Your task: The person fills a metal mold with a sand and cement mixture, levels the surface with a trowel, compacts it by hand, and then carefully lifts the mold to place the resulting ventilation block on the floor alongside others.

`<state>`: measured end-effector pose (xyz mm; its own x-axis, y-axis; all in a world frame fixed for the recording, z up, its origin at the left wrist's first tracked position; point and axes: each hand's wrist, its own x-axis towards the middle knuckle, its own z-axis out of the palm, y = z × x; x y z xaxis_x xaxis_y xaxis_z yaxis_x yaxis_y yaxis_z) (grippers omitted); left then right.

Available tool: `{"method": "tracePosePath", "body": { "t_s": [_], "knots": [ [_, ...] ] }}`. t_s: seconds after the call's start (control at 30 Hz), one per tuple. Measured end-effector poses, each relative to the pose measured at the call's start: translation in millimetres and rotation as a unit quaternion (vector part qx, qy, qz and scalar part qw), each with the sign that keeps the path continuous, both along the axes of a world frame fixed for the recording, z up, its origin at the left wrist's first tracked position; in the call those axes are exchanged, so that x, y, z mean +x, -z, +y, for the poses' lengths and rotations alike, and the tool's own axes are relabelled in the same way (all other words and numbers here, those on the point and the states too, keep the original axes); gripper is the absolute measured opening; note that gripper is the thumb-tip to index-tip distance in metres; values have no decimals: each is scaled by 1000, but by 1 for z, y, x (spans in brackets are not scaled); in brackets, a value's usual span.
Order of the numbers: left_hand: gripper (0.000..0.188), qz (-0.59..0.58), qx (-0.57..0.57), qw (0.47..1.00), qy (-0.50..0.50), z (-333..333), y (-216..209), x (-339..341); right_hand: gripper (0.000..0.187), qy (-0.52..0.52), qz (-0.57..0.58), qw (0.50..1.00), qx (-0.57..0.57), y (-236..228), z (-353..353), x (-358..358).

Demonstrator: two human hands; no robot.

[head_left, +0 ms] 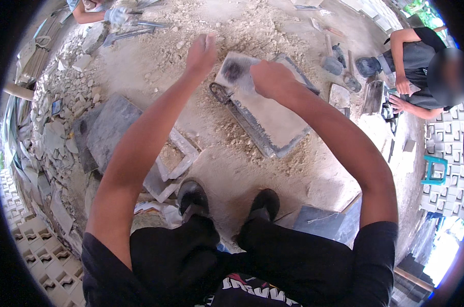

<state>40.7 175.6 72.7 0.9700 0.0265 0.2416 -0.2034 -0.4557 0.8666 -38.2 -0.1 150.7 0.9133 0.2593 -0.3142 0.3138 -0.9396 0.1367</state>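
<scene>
My left hand [202, 51] is closed, raised over the dusty ground left of a pale stone slab. What its fingers hold, if anything, is too small to make out. My right hand [274, 79] is also closed, over the slab's far part; its fingertips are hidden from me. The rectangular slab [275, 120] has a dust-covered face and a rough, dark chipped border. At its far left corner is a pale piece with a dark smudge [235, 70]. A dark looped metal piece [220, 93] lies at the slab's left edge.
Grey stone slabs [111, 128] and an L-shaped pale piece [183, 156] lie left, beside rubble [53, 130]. Hammers [333, 64] lie at the far right, near a seated person [414, 66] handling something. Another person's gloved hand [117, 15] is at the far left, near metal tools [134, 31].
</scene>
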Motion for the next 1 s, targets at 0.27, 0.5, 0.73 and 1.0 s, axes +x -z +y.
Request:
{"method": "tracePosePath", "body": {
  "t_s": [0.27, 0.5, 0.73, 1.0],
  "knots": [
    [47, -19, 24, 999, 10, 19, -1, 6, 16, 12, -70, 997, 22, 1, -8, 2],
    [46, -68, 7, 998, 15, 24, 2, 6, 17, -99, -3, 995, 32, 16, 16, -37],
    [46, -63, 46, 997, 12, 19, -1, -1, 17, -26, -55, 998, 23, 14, -7, -25],
    [46, -52, 70, 995, 44, 19, -10, -7, 11, -122, -104, 987, 16, 24, -17, -8]
  ]
}}
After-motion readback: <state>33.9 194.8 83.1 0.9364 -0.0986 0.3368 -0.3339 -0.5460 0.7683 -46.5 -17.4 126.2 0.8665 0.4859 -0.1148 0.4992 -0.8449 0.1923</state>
